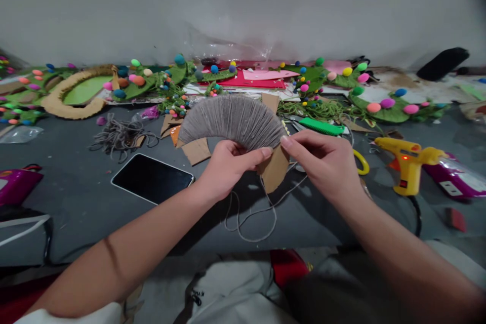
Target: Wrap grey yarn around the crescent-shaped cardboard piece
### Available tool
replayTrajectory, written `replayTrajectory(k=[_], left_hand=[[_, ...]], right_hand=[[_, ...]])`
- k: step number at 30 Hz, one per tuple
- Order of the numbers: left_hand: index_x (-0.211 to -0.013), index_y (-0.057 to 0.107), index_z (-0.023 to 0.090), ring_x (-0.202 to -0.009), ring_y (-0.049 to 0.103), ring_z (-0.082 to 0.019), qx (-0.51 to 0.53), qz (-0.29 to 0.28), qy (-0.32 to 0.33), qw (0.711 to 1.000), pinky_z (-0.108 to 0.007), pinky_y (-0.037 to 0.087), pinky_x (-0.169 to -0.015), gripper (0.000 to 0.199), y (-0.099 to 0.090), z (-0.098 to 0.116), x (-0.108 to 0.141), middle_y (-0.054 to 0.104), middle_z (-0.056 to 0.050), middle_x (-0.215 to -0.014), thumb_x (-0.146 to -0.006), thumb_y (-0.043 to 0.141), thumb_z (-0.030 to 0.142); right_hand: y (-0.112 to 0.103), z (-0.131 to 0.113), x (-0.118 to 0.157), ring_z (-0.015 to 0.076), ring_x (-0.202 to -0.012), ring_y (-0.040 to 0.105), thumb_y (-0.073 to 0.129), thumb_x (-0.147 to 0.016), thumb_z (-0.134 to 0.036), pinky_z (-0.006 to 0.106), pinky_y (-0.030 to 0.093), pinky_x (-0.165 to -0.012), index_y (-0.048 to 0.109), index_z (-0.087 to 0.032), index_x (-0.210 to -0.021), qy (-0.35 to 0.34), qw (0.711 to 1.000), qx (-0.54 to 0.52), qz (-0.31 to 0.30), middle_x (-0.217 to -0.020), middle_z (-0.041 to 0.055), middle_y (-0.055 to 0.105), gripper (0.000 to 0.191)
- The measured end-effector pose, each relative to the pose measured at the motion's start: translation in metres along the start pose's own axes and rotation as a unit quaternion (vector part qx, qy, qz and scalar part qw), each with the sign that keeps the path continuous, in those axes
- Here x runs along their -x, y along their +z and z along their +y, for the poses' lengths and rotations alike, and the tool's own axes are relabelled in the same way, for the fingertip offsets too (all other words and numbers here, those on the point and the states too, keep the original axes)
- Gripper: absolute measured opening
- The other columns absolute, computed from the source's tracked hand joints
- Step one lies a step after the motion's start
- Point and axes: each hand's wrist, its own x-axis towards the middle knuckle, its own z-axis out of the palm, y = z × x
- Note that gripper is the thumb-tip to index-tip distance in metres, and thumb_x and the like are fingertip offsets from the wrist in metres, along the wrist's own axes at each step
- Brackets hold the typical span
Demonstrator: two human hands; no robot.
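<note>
A curved cardboard piece wrapped in grey yarn (231, 117) is held up above the dark table, its bare cardboard end (276, 169) pointing down at the right. My left hand (231, 167) grips its inner edge near that end, thumb on top. At the border between yarn and bare cardboard, the fingertips of my right hand (322, 159) are pinched together at the yarn. Loose grey yarn (258, 239) hangs from the piece and loops on the table below. Whether the right fingers pinch the strand or the wrapped edge is hard to see.
A phone (152, 178) and a tangle of grey yarn (119, 134) lie left. At right are a yellow glue gun (410, 162) with a lit red light, a green cutter (322, 126) and yellow-handled scissors (361, 162). Green pieces with colourful balls (391, 106) line the back.
</note>
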Motion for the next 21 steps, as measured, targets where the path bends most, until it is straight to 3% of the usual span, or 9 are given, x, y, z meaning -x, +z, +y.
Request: replayTrajectory(k=[6, 9, 11, 12, 14, 16, 17, 19, 21], left_hand=[[-0.095, 0.077, 0.015, -0.084, 0.074, -0.016, 0.005, -0.032, -0.046, 0.998, -0.026, 0.060, -0.076, 0.028, 0.002, -0.002, -0.001, 0.079, -0.007, -0.096, -0.079, 0.085, 0.037], [-0.083, 0.078, 0.013, -0.070, 0.073, -0.016, -0.069, -0.144, -0.161, 0.974, -0.025, 0.060, -0.067, 0.038, -0.001, 0.014, 0.005, 0.078, -0.010, -0.081, -0.086, 0.075, 0.051], [-0.081, 0.077, 0.013, -0.063, 0.072, -0.017, -0.181, -0.263, -0.193, 0.928, -0.025, 0.056, -0.055, 0.043, -0.004, 0.030, 0.011, 0.078, -0.013, -0.080, -0.089, 0.069, 0.054], [-0.075, 0.075, 0.014, -0.056, 0.069, -0.016, -0.233, -0.257, -0.149, 0.926, -0.024, 0.051, -0.048, 0.042, -0.006, 0.038, 0.014, 0.077, -0.011, -0.074, -0.088, 0.070, 0.053], [-0.076, 0.073, 0.018, -0.055, 0.064, -0.013, -0.346, -0.090, 0.064, 0.932, -0.024, 0.049, -0.051, 0.033, -0.008, 0.048, 0.016, 0.073, -0.004, -0.069, -0.089, 0.071, 0.048], [-0.095, 0.074, 0.021, -0.077, 0.069, -0.017, -0.431, 0.052, 0.249, 0.866, -0.029, 0.055, -0.070, 0.024, -0.010, 0.052, 0.015, 0.076, -0.004, -0.089, -0.086, 0.074, 0.043], [-0.106, 0.072, 0.022, -0.094, 0.069, -0.020, -0.467, 0.075, 0.297, 0.830, -0.033, 0.055, -0.083, 0.031, -0.011, 0.052, 0.012, 0.076, -0.005, -0.105, -0.084, 0.075, 0.044], [-0.119, 0.068, 0.023, -0.116, 0.064, -0.026, -0.536, 0.043, 0.290, 0.792, -0.039, 0.050, -0.098, 0.047, -0.011, 0.050, 0.008, 0.070, -0.007, -0.126, -0.083, 0.074, 0.053], [-0.119, 0.067, 0.024, -0.114, 0.064, -0.029, -0.591, -0.007, 0.213, 0.778, -0.042, 0.049, -0.096, 0.059, -0.010, 0.047, 0.006, 0.069, -0.007, -0.125, -0.081, 0.069, 0.068]], right_hand=[[0.000, 0.012, -0.003, 0.0129, -0.060, 0.058, 0.078, -0.083, -0.039, 0.025, 0.045, -0.055, 0.078, -0.021, -0.076, 0.065, 0.996, -0.053, -0.020, -0.068, -0.0001, 0.069, 0.020], [-0.008, 0.016, -0.006, 0.0118, -0.059, 0.055, 0.078, -0.082, -0.040, 0.025, 0.042, -0.054, 0.077, -0.020, -0.073, 0.068, 0.997, -0.039, -0.019, -0.068, 0.0000, 0.067, 0.021], [-0.015, 0.015, -0.009, 0.0110, -0.058, 0.052, 0.078, -0.082, -0.040, 0.024, 0.040, -0.053, 0.075, -0.019, -0.071, 0.071, 0.997, -0.016, -0.038, -0.066, -0.0001, 0.065, 0.023], [-0.018, 0.014, -0.010, 0.0107, -0.058, 0.051, 0.077, -0.083, -0.040, 0.024, 0.038, -0.052, 0.074, -0.018, -0.071, 0.076, 0.996, -0.007, -0.055, -0.065, -0.0001, 0.063, 0.024], [-0.023, 0.011, -0.011, 0.0104, -0.057, 0.050, 0.077, -0.082, -0.039, 0.025, 0.037, -0.052, 0.073, -0.017, -0.071, 0.091, 0.991, -0.002, -0.098, -0.062, -0.0004, 0.061, 0.025], [-0.024, 0.007, -0.011, 0.0104, -0.056, 0.050, 0.078, -0.082, -0.038, 0.025, 0.038, -0.052, 0.073, -0.017, -0.072, 0.094, 0.986, -0.013, -0.135, -0.060, -0.0007, 0.060, 0.024], [-0.024, 0.006, -0.010, 0.0104, -0.055, 0.050, 0.078, -0.082, -0.038, 0.025, 0.038, -0.051, 0.073, -0.018, -0.073, 0.088, 0.985, -0.018, -0.149, -0.060, -0.0009, 0.061, 0.022], [-0.021, 0.004, -0.009, 0.0103, -0.055, 0.050, 0.077, -0.082, -0.038, 0.025, 0.038, -0.050, 0.074, -0.018, -0.074, 0.070, 0.982, -0.018, -0.172, -0.062, -0.0009, 0.061, 0.021], [-0.016, 0.004, -0.008, 0.0102, -0.054, 0.049, 0.075, -0.084, -0.038, 0.025, 0.036, -0.049, 0.074, -0.019, -0.074, 0.059, 0.980, -0.015, -0.189, -0.063, -0.0006, 0.060, 0.022]])
